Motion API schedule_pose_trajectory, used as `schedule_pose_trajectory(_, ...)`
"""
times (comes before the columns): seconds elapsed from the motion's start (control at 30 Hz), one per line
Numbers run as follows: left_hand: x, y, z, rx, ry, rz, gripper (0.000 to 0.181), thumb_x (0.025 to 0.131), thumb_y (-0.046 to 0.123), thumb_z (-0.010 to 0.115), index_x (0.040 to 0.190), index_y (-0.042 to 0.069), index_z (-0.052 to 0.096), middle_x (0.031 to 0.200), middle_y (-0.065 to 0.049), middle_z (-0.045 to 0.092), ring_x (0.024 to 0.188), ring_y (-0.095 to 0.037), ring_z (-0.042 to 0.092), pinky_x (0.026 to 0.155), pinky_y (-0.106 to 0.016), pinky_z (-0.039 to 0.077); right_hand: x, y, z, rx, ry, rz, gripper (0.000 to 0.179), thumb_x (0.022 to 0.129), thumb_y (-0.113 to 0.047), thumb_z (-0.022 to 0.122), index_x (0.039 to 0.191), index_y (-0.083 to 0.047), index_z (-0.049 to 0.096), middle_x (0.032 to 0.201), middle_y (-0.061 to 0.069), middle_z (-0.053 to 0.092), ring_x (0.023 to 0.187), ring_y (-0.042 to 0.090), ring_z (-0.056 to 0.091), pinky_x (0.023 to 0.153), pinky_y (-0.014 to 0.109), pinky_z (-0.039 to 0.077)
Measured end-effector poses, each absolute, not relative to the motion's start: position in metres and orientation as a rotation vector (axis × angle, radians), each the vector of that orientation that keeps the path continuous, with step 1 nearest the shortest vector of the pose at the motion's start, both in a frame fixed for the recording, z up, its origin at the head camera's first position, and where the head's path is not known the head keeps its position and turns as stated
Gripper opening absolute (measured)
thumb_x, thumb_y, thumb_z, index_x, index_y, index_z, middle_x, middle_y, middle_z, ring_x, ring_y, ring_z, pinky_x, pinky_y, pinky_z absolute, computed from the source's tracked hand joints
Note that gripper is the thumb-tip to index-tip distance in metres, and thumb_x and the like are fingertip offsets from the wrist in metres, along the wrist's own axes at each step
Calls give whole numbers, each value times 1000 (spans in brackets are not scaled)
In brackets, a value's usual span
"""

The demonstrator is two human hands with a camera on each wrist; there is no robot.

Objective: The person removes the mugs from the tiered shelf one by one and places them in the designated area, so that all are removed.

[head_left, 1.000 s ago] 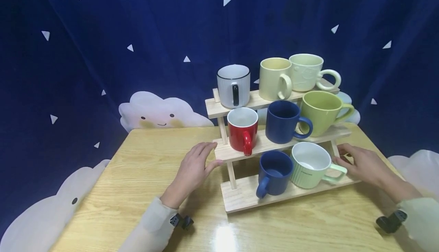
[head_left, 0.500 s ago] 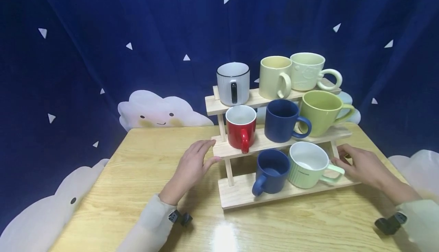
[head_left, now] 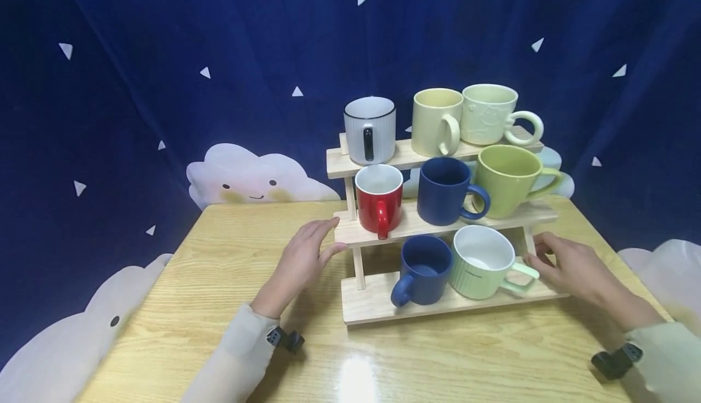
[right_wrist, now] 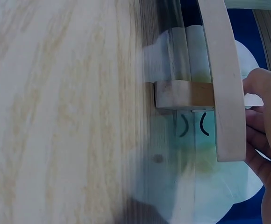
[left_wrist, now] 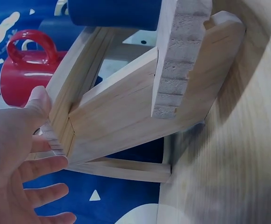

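A three-tier wooden display stand [head_left: 369, 301] with mugs on every tier stands on the table. My left hand [head_left: 298, 263] holds the left end of the middle shelf between thumb and index finger; its other fingers stick out straight in the left wrist view. At the other side, my right hand [head_left: 575, 266] grips the stand's right side with curled fingers, partly hidden behind the wood in the right wrist view. Nearest the left hand is a red mug [head_left: 379, 202]. A ribbed pale green mug [head_left: 476, 272] and a navy mug [head_left: 429, 272] occupy the bottom tier.
Another navy mug [head_left: 440, 193] and a green mug [head_left: 501, 184] share the middle tier. On top are a white mug [head_left: 383, 129] with black rim, a pale yellow mug [head_left: 429, 123] and a pale green mug [head_left: 482, 117]. A dark blue curtain [head_left: 263, 25] hangs behind the table [head_left: 230, 251].
The stand has shifted a little left and turned slightly, its left end going back, with the mugs riding along. Both hands have moved slightly left with it.
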State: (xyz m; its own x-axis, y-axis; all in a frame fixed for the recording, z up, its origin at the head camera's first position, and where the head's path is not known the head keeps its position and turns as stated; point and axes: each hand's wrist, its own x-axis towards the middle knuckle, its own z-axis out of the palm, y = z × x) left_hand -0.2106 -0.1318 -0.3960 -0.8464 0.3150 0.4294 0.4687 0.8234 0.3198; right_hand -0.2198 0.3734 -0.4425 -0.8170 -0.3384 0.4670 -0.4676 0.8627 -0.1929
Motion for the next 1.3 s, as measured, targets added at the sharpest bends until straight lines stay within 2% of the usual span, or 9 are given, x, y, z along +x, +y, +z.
schedule_pose_trajectory(0.23,-210,-127,-391,-587,-2660,-592,59,94,42,62,142,10,51,133,-14,57,128,-32,48,109,-46,36,-218,378,-441,598,-2591,430,22,82,-19,75,99,-13,62,80,-3,66,69,18,60,58,39,46)
schedule_pose_trajectory(0.5,-209,-128,-391,-560,-2694,-639,59,95,39,60,144,8,48,137,-15,55,129,-33,47,110,-46,35,-217,374,-438,631,-2575,457,19,82,-19,74,96,-15,62,81,-1,68,70,17,61,58,39,47)
schedule_pose_trajectory(0.7,-208,-130,-393,-537,-2713,-692,57,97,36,59,144,6,47,139,-18,53,129,-35,47,110,-47,35,-214,369,-440,619,-2585,498,19,83,-19,73,97,-15,61,83,2,69,74,23,64,63,44,49)
schedule_pose_trajectory(1.0,-205,-127,-392,-532,-2726,-710,58,97,36,59,145,6,46,138,-18,54,129,-36,48,109,-48,35,-216,366,-442,590,-2571,489,18,84,-19,71,89,-14,54,69,-4,52,60,13,45,54,35,38)
schedule_pose_trajectory(1.3,-202,-120,-392,-456,-2746,-771,59,98,39,56,147,9,43,143,-16,49,132,-36,44,111,-47,33,-216,370,-440,558,-2635,515,22,88,-22,68,97,-7,55,76,4,62,66,21,56,57,42,44)
